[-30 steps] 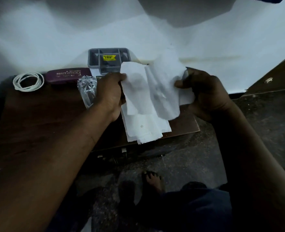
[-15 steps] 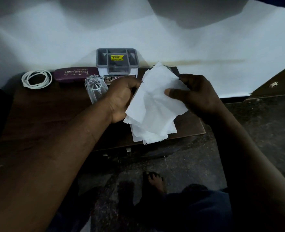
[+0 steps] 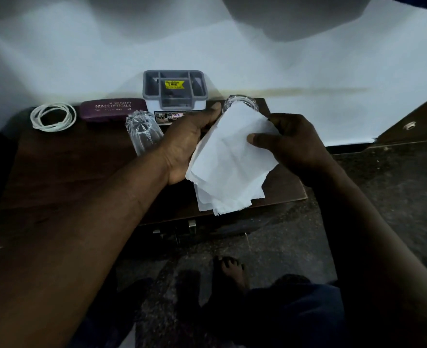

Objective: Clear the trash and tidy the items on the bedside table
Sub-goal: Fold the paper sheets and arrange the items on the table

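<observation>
Count, head view:
- Hands: 2, left hand point(image 3: 187, 144) and right hand point(image 3: 295, 146).
- White tissue bundle point(image 3: 230, 162): 1 bundle of several layered sheets; exact sheet number cannot be told.
- Clear glass tumblers: 2, one cut-glass tumbler point(image 3: 144, 133) and one glass point(image 3: 241, 104) partly hidden behind the tissue.
- Grey compartment organizer point(image 3: 174, 90): 1, with 1 yellow price sticker point(image 3: 174, 84).
- Maroon spectacle case point(image 3: 112, 109): 1.
- Coiled white cable point(image 3: 53, 116): 1.
- Bare foot point(image 3: 230, 268): 1 visible.
</observation>
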A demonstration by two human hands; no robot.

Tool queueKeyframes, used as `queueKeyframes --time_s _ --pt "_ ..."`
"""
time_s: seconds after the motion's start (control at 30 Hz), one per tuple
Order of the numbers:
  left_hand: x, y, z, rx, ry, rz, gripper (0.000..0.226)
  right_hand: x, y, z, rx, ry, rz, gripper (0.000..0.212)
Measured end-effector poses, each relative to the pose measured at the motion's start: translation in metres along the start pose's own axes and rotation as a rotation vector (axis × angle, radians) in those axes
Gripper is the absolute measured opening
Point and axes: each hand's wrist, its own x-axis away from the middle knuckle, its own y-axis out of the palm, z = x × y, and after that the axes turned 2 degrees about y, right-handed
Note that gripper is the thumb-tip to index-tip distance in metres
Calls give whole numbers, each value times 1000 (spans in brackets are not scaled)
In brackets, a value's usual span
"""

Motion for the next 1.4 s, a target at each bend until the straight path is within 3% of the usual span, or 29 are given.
queueKeyframes --time_s 0.1,0.23,0.37,0.57,0.7,0.8,0.9,1.1,1.27,1.4 --pt "-1 -4 -4 -87 -22 -85 46 -2 1 0 -27 40 24 14" --pt "-4 -8 -10 -260 8 -42 37 -1 1 0 -120 86 20 20" --pt "-7 -10 -11 -302 14 -49 33 -2 0 3 -188 108 -59 8" --pt "-11 -11 -12 -296 85 -2 14 -5 2 7 -189 85 -98 10" --pt "-12 -11 -14 -332 98 40 15 -6 4 8 -175 72 -107 11" --pt "-13 -11 -14 -337 136 68 11 -5 5 6 -198 81 -92 25" --pt "-14 -13 -13 -346 149 75 21 -6 5 6 -192 65 -77 20" --pt "-12 -12 -13 -376 139 57 27 -6 7 5 -217 69 -42 33" --pt "-11 -11 -12 -362 126 40 22 -5 7 5 -144 71 -27 22" --pt "-9 -11 -10 -361 113 20 21 -5 8 5 -157 80 -41 29"
